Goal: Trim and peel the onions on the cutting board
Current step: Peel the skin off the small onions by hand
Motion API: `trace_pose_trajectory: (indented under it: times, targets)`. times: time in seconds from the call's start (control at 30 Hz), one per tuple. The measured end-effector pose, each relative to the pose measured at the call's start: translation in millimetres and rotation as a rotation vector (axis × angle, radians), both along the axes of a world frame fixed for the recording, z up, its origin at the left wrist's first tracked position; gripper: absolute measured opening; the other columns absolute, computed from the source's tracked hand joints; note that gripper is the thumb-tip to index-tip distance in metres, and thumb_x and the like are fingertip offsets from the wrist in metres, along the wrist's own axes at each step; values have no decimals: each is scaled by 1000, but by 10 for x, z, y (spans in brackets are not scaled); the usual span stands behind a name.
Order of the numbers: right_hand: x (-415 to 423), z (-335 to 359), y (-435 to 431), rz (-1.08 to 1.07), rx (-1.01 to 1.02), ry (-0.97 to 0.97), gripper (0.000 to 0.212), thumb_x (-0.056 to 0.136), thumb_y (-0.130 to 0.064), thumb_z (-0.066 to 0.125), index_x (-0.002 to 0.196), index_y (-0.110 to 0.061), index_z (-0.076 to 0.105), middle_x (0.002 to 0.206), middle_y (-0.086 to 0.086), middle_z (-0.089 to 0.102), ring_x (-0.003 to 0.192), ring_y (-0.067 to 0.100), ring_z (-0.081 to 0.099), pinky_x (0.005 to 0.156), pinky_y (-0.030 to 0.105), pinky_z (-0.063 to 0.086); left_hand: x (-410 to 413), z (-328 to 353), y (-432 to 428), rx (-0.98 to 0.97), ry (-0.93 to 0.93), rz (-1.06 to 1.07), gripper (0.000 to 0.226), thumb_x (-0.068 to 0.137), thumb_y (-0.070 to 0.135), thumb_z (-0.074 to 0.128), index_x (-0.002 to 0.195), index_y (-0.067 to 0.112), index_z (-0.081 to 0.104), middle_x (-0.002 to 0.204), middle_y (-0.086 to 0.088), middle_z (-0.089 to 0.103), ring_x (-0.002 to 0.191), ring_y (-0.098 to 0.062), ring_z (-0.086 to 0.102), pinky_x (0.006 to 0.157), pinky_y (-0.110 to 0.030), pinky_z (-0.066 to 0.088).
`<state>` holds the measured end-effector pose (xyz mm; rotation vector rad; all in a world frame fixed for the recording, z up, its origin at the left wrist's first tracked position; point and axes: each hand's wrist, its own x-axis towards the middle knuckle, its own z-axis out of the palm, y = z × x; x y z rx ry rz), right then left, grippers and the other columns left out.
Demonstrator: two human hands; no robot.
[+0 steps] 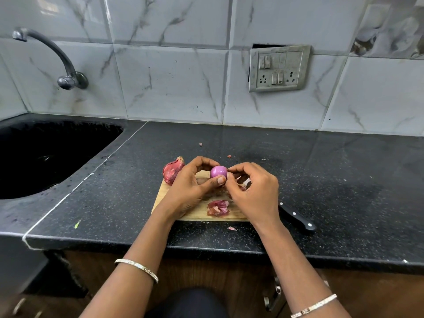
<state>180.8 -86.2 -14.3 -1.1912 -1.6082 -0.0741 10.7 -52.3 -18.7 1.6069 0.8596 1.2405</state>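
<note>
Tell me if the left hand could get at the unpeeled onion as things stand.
Probably yes. The unpeeled onion sits right beside the left hand with nothing between them, but that hand is holding the peeled onion and would have to let it go first.

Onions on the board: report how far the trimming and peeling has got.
Done: loose skins lie on the cutting board. In hand: the left hand holds a smooth purple onion while the right hand picks at its end. Left: an unpeeled onion at the board's far left; the knife lies idle.
</note>
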Motion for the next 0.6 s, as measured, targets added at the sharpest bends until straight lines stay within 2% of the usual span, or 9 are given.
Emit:
trace_pose_trajectory:
  times: [0.3, 0.47, 0.6]
  targets:
    - [0, -26, 40, -45, 7, -67, 11, 90, -27, 64, 86, -17, 66, 82, -9, 64, 74, 12, 59, 64, 31, 48, -2, 5, -2, 10, 20, -3, 38, 86, 15, 80, 118, 5, 62, 114, -5, 71, 86, -21, 75, 81, -35, 63]
    - [-3, -58, 73, -63, -14, -92, 9, 94, -26, 61, 92, -17, 62, 87, -8, 61, 79, 14, 58, 66, 32, 47, -1, 8, -5, -16, -15, -19, 44, 82, 24, 82, 119, 8, 62, 118, -9, 70, 92, -34, 76, 88, -47, 62]
    - [5, -57, 78, -87, -43, -77, 5, 97, -21, 62, 95, -17, 61, 91, -7, 61, 83, 13, 57, 67, 28, 41, -6, -4, 1, -52, -47, -63, 45, 84, 20, 81, 121, 5, 60, 123, -13, 68, 97, -39, 75, 92, -53, 59]
